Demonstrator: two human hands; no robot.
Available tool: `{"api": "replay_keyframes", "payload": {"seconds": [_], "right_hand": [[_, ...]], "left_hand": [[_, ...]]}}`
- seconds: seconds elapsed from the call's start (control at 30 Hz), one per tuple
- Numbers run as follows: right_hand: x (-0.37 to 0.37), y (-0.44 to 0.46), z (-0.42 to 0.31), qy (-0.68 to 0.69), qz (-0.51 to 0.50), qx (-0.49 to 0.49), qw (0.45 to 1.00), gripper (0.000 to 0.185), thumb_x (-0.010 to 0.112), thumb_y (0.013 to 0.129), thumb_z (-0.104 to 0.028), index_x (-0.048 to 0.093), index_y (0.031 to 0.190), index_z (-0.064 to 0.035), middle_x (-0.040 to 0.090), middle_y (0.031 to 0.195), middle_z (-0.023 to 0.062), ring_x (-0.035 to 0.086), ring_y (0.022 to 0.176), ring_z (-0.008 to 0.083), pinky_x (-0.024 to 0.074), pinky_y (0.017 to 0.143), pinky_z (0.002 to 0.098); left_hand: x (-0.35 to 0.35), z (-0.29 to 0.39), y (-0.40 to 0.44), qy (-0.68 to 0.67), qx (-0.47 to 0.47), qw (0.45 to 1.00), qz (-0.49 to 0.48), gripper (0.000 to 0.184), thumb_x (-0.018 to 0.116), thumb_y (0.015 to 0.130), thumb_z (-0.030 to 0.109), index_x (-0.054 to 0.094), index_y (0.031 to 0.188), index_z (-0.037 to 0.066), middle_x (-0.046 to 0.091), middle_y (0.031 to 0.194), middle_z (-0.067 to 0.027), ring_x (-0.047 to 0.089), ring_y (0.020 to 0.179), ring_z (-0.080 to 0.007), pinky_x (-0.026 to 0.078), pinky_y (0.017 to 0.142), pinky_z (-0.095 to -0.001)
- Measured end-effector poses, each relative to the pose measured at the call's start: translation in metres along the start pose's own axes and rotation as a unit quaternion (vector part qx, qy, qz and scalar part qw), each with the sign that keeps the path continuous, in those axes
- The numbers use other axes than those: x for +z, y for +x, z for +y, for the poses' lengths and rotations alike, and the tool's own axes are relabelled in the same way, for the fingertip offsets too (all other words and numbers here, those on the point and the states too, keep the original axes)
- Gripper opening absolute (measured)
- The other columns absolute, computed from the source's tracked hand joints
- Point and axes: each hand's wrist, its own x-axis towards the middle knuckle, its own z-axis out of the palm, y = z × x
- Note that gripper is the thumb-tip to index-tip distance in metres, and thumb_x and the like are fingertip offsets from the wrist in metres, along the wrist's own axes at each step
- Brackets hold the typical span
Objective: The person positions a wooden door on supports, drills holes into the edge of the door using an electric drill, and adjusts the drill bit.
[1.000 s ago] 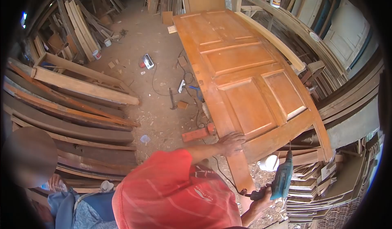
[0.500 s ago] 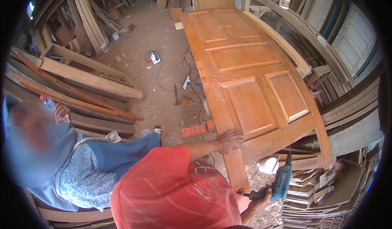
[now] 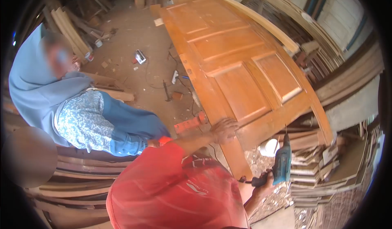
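A brown panelled wooden door (image 3: 234,91) lies flat in front of me, raised above the floor. My left hand (image 3: 224,130) rests on its near left part, palm down with the fingers apart, slightly blurred. In my right hand (image 3: 265,184) is a teal power drill (image 3: 282,163), gripped by its handle. Its thin bit points away from me at the door's near edge; whether the tip touches the wood I cannot tell. A white bucket (image 3: 269,147) stands below, just left of the drill.
A person in blue (image 3: 81,118) is close on my left. Stacked boards (image 3: 310,176) lie at the right. On the floor are a hammer (image 3: 166,91), cables, a small power tool (image 3: 140,56) and an orange-red object (image 3: 188,124). A blurred round shape (image 3: 30,157) is at lower left.
My view has turned, so the door sits higher and further left. The person in blue now appears higher and more upright. My left hand stays on the door, and the drill remains near its edge.
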Motion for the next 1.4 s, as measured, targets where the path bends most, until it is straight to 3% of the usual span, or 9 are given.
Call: {"api": "replay_keyframes", "payload": {"seconds": [0.2,0.4,0.53,0.8,0.9,1.13,1.2,1.33,1.4], "right_hand": [[-0.019,-0.019,-0.003,-0.006,-0.004,-0.009,1.0,0.036,0.071,0.091,-0.023,0.063,0.114,0.0041,0.066,0.093,0.009,0.061,0.072,0.0142,0.0495,0.062,0.0279],[-0.053,-0.078,-0.022,-0.043,0.053,-0.036,0.997,0.038,0.07,0.09,-0.031,0.067,0.105,0.0039,0.067,0.083,0.0087,0.064,0.071,0.0154,0.0493,0.063,0.028],[-0.031,-0.081,-0.012,-0.039,0.091,-0.031,0.995,0.039,0.071,0.089,-0.03,0.067,0.104,0.0056,0.068,0.087,0.0117,0.065,0.07,0.0167,0.0513,0.062,0.0302],[-0.004,-0.119,-0.001,-0.021,0.123,-0.06,0.99,0.051,0.072,0.088,-0.024,0.05,0.124,0.0044,0.068,0.092,0.0149,0.066,0.066,0.0197,0.0542,0.057,0.0321],[0.004,-0.128,0.01,-0.017,0.141,-0.026,0.99,0.044,0.073,0.088,-0.029,0.064,0.115,0.0043,0.07,0.093,0.0104,0.065,0.071,0.016,0.053,0.064,0.0303],[0.036,-0.167,0.024,-0.034,0.169,-0.013,0.985,0.042,0.071,0.088,-0.024,0.062,0.116,0.0056,0.069,0.097,0.0125,0.066,0.073,0.0189,0.0526,0.062,0.0314],[0.054,-0.181,0.026,-0.023,0.197,-0.02,0.98,0.038,0.072,0.088,-0.025,0.065,0.111,0.0046,0.068,0.085,0.0101,0.064,0.069,0.0154,0.0515,0.061,0.0303],[0.079,-0.217,0.031,-0.057,0.233,-0.009,0.971,0.036,0.072,0.088,-0.024,0.066,0.109,0.0041,0.068,0.084,0.0093,0.064,0.067,0.0146,0.0512,0.061,0.0295],[0.087,-0.237,0.035,-0.095,0.243,0.048,0.964,0.037,0.071,0.087,-0.024,0.066,0.109,0.0057,0.069,0.091,0.0112,0.065,0.072,0.0175,0.0512,0.063,0.0306]], "left_hand": [[0.001,0.014,0.0,0.014,0.022,1.0,0.015,0.054,0.071,0.086,0.031,0.062,0.13,0.001,0.059,0.14,-0.0172,0.05,0.135,-0.036,0.034,0.118,-0.0512],[-0.008,0.066,-0.019,0.012,0.034,0.999,0.005,0.052,0.07,0.086,0.027,0.062,0.129,-0.001,0.059,0.139,-0.0182,0.051,0.134,-0.0361,0.035,0.117,-0.0507],[-0.004,0.047,-0.004,0.018,0.032,0.999,0.006,0.053,0.07,0.087,0.027,0.061,0.131,-0.001,0.058,0.14,-0.0182,0.051,0.134,-0.0367,0.035,0.118,-0.0505],[-0.013,0.038,-0.004,0.004,0.071,0.997,-0.013,0.057,0.069,0.088,0.029,0.059,0.138,0.003,0.055,0.144,-0.0195,0.049,0.136,-0.0374,0.033,0.118,-0.0529],[-0.011,0.028,-0.001,0.0,0.102,0.994,-0.025,0.059,0.069,0.089,0.03,0.058,0.14,0.003,0.053,0.146,-0.0201,0.048,0.137,-0.0378,0.033,0.118,-0.0532],[-0.018,0.013,-0.004,-0.045,0.176,0.979,-0.089,0.07,0.069,0.091,0.04,0.052,0.145,0.0,0.04,0.158,-0.0198,0.037,0.147,-0.0367,0.026,0.123,-0.056],[-0.014,0.006,-0.005,-0.039,0.195,0.976,-0.091,0.074,0.069,0.091,0.041,0.049,0.146,-0.003,0.039,0.159,-0.0202,0.035,0.148,-0.0371,0.026,0.123,-0.0564],[-0.014,-0.007,-0.008,-0.041,0.248,0.961,-0.117,0.084,0.07,0.09,0.046,0.043,0.148,-0.008,0.037,0.16,-0.022,0.031,0.15,-0.0394,0.024,0.124,-0.0574],[-0.02,-0.011,-0.006,-0.06,0.255,0.956,-0.132,0.084,0.071,0.09,0.044,0.042,0.149,-0.008,0.037,0.16,-0.0227,0.032,0.15,-0.0404,0.023,0.124,-0.0575]]}}
